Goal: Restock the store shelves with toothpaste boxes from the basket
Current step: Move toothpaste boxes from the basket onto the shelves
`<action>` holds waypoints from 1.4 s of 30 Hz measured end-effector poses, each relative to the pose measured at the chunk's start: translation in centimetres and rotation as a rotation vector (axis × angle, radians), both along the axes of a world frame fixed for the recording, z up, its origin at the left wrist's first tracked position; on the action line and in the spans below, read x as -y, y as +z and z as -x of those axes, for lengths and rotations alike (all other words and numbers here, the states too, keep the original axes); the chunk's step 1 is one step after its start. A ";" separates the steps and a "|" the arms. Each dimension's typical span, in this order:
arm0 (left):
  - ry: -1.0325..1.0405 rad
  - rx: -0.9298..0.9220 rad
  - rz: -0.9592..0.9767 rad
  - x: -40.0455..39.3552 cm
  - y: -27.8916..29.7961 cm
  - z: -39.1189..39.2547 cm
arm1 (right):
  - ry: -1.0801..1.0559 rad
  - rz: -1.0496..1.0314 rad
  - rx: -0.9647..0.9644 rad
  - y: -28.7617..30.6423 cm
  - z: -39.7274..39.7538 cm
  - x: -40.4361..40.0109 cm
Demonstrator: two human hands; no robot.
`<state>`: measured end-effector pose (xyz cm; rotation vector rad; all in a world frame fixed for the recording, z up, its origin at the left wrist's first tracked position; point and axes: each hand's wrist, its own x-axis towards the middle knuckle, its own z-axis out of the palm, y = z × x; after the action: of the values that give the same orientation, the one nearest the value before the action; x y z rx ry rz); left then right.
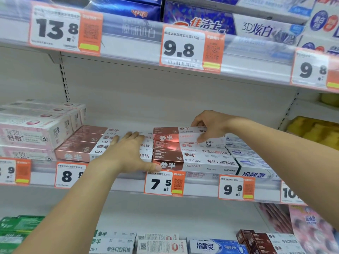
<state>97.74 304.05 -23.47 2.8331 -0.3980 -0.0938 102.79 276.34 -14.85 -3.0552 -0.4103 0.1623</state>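
We see the left hand [126, 153] lying flat, fingers straight and spread narrow, on top of a row of rose-and-white cardboard toothpaste boxes [88, 143] on the middle shelf [128, 182]; its thumb tip touches the front lower corner of the neighbouring stack. The right hand [211, 125] grips the top rose-and-white toothpaste box [176, 133], thumb at its front face and fingers curled over its back edge, where it sits on that stack of dark-red-and-white boxes [194, 160] just right of the left hand.

Left of the left hand stand pale pink-and-white boxes [33, 132], stacked higher. Right of the right hand lie white-and-blue boxes [253, 164]. Below both hands, orange-edged price tags [163, 183] hang on the shelf rail, one reading 7.5, another 9.9. Above the hands the upper shelf [128, 52] carries blue-and-white boxes [211, 21] and tags reading 13.8 and 9.8. Under the forearms the lower shelf holds green boxes [16, 226], white ones [113, 242] and dark red ones [256, 241]. Far right of the right hand, yellow items [315, 131] appear, too blurred to name.
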 end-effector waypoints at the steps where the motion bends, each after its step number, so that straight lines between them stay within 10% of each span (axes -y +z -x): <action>1: 0.002 -0.007 0.005 0.0 0.1 0.0 | -0.002 -0.002 0.000 0.0 0.0 0.0; 42: 0.023 0.000 -0.054 0.6 0.3 0.7 | 0.109 0.011 -0.131 -3.4 2.5 -2.0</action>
<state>97.03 303.49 -23.14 2.8904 -0.3682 -0.1019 100.31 278.38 -18.25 -3.0110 -0.5684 0.3678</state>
